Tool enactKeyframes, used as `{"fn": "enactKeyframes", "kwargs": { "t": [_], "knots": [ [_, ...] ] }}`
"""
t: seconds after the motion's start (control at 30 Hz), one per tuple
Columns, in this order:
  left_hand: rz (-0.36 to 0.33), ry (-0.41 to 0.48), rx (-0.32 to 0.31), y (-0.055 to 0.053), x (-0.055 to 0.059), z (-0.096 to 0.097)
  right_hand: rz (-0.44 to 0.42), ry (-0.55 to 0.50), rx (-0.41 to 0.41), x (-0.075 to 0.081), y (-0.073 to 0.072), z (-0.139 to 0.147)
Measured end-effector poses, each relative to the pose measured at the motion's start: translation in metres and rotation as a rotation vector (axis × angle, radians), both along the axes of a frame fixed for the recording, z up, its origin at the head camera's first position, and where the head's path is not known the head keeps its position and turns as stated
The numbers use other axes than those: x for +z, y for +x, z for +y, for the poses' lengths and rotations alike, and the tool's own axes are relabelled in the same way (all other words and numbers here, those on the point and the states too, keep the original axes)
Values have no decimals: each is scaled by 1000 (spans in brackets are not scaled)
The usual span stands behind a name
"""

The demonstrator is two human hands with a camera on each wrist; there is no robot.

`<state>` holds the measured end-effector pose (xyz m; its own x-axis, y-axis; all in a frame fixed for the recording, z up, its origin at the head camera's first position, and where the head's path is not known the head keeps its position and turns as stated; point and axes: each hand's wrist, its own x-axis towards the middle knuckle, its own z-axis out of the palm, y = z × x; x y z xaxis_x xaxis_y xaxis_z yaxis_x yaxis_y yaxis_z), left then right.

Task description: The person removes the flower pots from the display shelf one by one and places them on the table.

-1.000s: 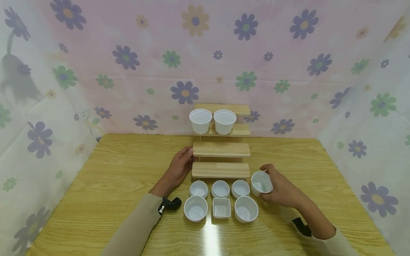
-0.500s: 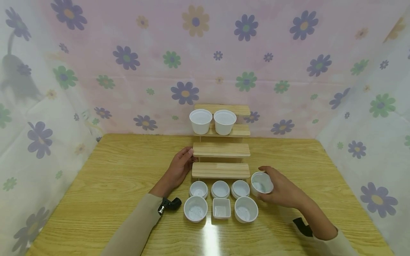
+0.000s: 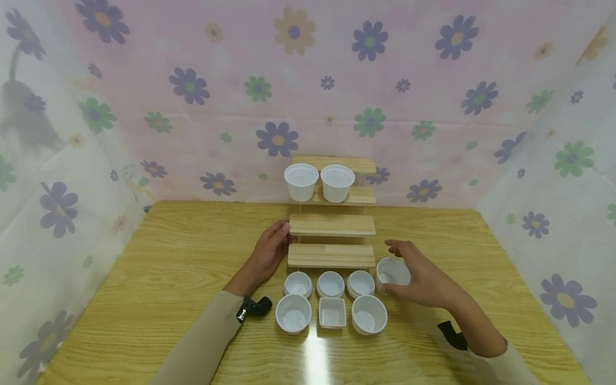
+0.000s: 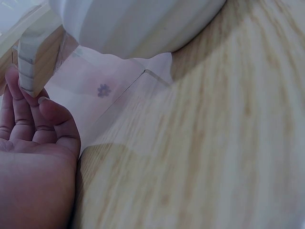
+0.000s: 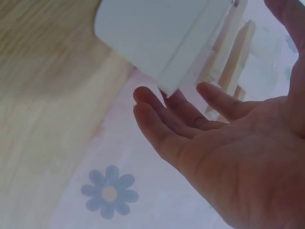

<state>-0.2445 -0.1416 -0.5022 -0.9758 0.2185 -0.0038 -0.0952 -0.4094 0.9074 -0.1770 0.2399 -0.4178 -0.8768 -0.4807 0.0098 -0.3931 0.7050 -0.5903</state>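
My left hand holds the left edge of a tiered wooden stand. In the left wrist view, its thumb and fingers close around a plank end. My right hand is spread loosely around a round white pot, right of the stand's lowest tier. The right wrist view shows relaxed fingers right by that pot's rim, the palm away from its wall. Two taller white pots, a left one and a right one, stand on an upper tier.
Before the stand are three small round pots, the middle one among them. Nearer are a left round pot, a square pot and a right round pot. Flowered cloth hangs behind the wooden table.
The right hand's fingers have loosened and spread away from the white pot, which stays about where it was. The left hand and the stand have not moved.
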Motion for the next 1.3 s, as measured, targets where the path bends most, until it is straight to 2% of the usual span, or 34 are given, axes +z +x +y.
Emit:
{"fn": "enactKeyframes", "kwargs": {
  "t": [0.23,0.73,1.3],
  "knots": [
    [11,-7,0,0,1,0,72,-36,3,11,-7,-11],
    [13,1,-1,-1,-1,1,164,-134,-52,30,-20,-34],
    [-3,3,4,-2,-3,0,207,-173,-61,34,-26,-41]
  ]
}}
